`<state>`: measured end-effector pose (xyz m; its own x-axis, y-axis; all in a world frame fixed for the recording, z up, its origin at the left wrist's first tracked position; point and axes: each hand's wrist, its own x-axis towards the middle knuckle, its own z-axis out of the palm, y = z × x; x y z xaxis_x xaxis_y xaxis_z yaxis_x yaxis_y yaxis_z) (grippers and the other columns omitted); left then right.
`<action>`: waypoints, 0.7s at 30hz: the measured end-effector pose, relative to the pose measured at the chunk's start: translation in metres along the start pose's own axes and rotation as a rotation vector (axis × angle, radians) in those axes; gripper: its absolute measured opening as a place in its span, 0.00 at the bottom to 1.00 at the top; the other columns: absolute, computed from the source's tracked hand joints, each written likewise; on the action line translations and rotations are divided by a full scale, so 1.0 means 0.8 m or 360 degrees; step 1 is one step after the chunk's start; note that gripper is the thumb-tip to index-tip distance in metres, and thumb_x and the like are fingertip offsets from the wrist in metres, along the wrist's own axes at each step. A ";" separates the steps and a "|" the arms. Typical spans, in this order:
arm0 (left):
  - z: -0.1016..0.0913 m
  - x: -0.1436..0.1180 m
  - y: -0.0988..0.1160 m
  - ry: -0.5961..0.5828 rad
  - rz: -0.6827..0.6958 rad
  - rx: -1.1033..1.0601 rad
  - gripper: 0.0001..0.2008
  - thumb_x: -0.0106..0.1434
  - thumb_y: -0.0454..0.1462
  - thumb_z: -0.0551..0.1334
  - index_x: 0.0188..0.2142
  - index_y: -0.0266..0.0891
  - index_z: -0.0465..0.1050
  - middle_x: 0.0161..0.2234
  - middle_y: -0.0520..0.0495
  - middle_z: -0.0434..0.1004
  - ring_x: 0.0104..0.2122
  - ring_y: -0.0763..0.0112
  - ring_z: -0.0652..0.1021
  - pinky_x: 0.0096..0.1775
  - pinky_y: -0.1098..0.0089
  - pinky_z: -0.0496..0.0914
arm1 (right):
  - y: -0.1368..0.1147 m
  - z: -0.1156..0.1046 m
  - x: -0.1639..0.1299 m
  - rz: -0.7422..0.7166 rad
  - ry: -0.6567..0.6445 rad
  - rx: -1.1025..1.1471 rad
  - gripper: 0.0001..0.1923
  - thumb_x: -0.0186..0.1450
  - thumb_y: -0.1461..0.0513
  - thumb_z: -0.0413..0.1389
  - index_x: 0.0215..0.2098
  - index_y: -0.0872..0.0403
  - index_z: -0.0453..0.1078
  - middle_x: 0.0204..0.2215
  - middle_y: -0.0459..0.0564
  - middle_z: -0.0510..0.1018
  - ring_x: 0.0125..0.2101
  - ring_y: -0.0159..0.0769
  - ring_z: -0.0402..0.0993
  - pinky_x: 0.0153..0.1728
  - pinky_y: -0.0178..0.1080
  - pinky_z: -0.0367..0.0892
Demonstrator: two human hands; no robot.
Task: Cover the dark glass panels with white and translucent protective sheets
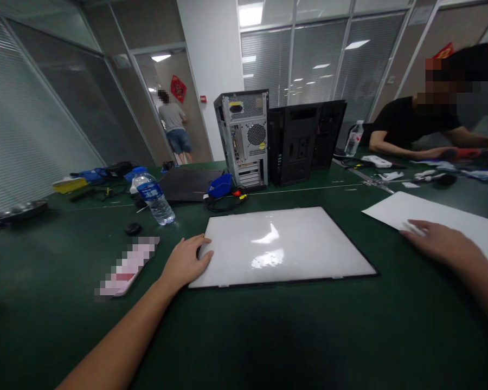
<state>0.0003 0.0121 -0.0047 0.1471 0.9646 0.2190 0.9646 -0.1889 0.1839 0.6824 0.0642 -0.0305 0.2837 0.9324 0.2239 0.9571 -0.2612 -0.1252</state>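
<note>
Place: office, likely a repair bench | Evidence: glass partitions [36, 103], blinds [309, 59], green worktable [268, 336], opened computer towers [244, 138]

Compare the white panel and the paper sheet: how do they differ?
The panel is glossy with glare and a dark edge; the sheet is matte and borderless. The panel lies centre, the left hand on its left edge; the sheet lies right, under the right hand. Both lie flat on the green table.
</note>
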 end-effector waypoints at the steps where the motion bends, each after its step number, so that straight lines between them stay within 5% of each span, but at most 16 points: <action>1: 0.001 0.000 0.000 -0.0008 -0.0003 0.0004 0.24 0.66 0.48 0.56 0.56 0.42 0.76 0.61 0.38 0.74 0.61 0.48 0.73 0.65 0.41 0.58 | -0.010 -0.007 -0.004 0.0040 -0.0039 -0.0023 0.39 0.68 0.41 0.44 0.59 0.60 0.74 0.47 0.74 0.78 0.39 0.61 0.77 0.32 0.52 0.67; 5: 0.004 -0.001 0.000 -0.0026 -0.0010 0.0019 0.25 0.68 0.48 0.54 0.58 0.41 0.75 0.63 0.39 0.73 0.63 0.50 0.72 0.66 0.46 0.58 | -0.058 -0.039 -0.028 0.0089 -0.0110 -0.0100 0.31 0.71 0.48 0.41 0.60 0.54 0.72 0.47 0.67 0.79 0.39 0.55 0.76 0.33 0.48 0.64; 12: 0.004 -0.002 0.000 -0.0002 -0.0015 -0.0002 0.26 0.69 0.49 0.54 0.58 0.39 0.75 0.62 0.38 0.73 0.60 0.50 0.74 0.62 0.53 0.66 | -0.133 -0.075 -0.077 -0.0318 0.0329 0.0013 0.29 0.70 0.44 0.43 0.54 0.51 0.75 0.42 0.57 0.82 0.35 0.48 0.76 0.33 0.45 0.64; 16: 0.004 -0.003 0.000 0.0014 -0.0017 -0.0008 0.25 0.69 0.48 0.54 0.57 0.39 0.76 0.62 0.39 0.73 0.60 0.51 0.75 0.61 0.54 0.67 | -0.134 -0.074 -0.085 -0.0735 0.0195 0.0417 0.28 0.71 0.44 0.45 0.55 0.50 0.75 0.54 0.52 0.79 0.40 0.45 0.78 0.39 0.43 0.69; 21: 0.003 -0.004 -0.001 0.0027 -0.0008 -0.0011 0.25 0.69 0.48 0.54 0.57 0.39 0.76 0.62 0.41 0.74 0.60 0.53 0.75 0.62 0.56 0.67 | -0.106 -0.043 -0.058 -0.0560 -0.0062 0.0366 0.35 0.73 0.43 0.43 0.69 0.52 0.61 0.66 0.56 0.66 0.59 0.54 0.69 0.54 0.51 0.66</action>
<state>-0.0006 0.0100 -0.0080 0.1386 0.9622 0.2344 0.9637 -0.1855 0.1919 0.5902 0.0346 0.0026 -0.0649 0.9647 0.2551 0.9560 0.1334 -0.2612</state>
